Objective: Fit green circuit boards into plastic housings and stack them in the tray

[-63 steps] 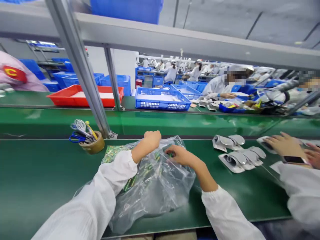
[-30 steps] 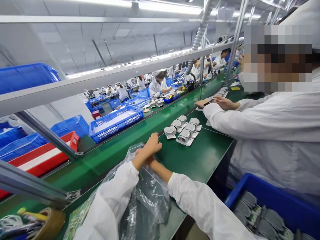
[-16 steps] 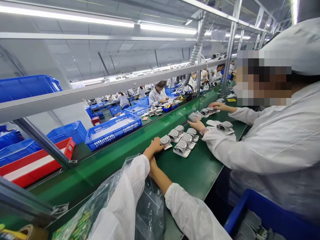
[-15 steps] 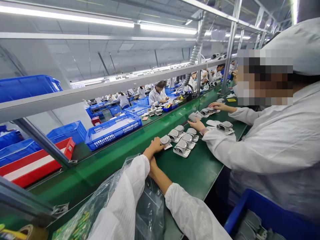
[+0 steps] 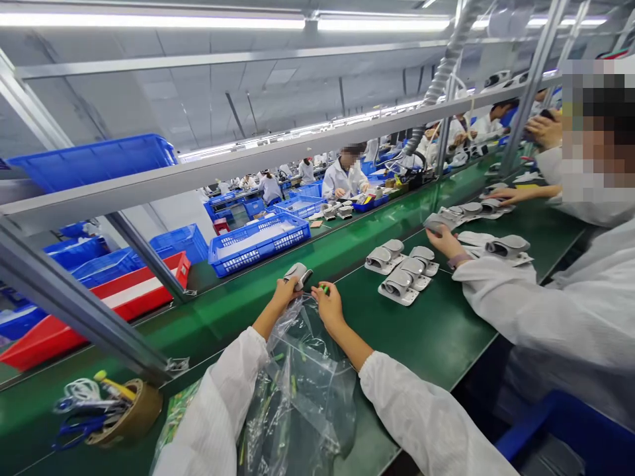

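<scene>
My left hand (image 5: 285,291) is closed round a grey plastic housing (image 5: 299,274), lifted just above the green bench. My right hand (image 5: 328,305) pinches a small green part (image 5: 324,288) close beside that housing. Both hands hover over the far end of a clear plastic bag (image 5: 302,383) that lies on the bench and holds several small green parts. A group of several more grey housings (image 5: 403,268) lies on the bench to the right.
A co-worker in white sits at the right, one hand (image 5: 443,240) near the housings. A tape roll holding scissors and pens (image 5: 116,410) stands at the left. A blue basket (image 5: 260,241) and a red tray (image 5: 106,301) sit behind the green conveyor (image 5: 238,294).
My left hand has picked a grey housing from the group and brought it over the bag. My right hand has come out from under my left arm with a green part.
</scene>
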`<state>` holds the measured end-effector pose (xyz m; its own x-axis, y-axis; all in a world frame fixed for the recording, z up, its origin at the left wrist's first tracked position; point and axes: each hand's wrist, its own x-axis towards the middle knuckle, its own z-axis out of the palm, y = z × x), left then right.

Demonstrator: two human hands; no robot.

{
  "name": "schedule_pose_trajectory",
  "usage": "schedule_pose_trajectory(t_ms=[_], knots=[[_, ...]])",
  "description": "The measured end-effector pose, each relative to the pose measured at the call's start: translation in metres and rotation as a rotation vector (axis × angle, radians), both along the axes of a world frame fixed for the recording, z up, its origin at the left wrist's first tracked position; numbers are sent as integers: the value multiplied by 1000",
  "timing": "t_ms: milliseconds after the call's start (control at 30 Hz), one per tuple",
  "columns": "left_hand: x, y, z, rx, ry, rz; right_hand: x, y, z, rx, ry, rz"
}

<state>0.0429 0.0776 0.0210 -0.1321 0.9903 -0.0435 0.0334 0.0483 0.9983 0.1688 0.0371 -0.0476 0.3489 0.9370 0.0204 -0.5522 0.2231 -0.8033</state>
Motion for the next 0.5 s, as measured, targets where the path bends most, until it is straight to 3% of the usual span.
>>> schedule_pose_trajectory(t_ms=[100,167,300,500], knots=[[-7,-15,-14,-3,-129,-4,7,-2,0,56,-76,-66],[-10,-24,-25,6,-189,-12,12,-5,2,89,-164,-35],[-11,-34,-46,39,-272,-14,24,-15,8,131,-494,-59],[-10,-35,-58,222,-227,-84,33,-23,15,186,-693,-97]])
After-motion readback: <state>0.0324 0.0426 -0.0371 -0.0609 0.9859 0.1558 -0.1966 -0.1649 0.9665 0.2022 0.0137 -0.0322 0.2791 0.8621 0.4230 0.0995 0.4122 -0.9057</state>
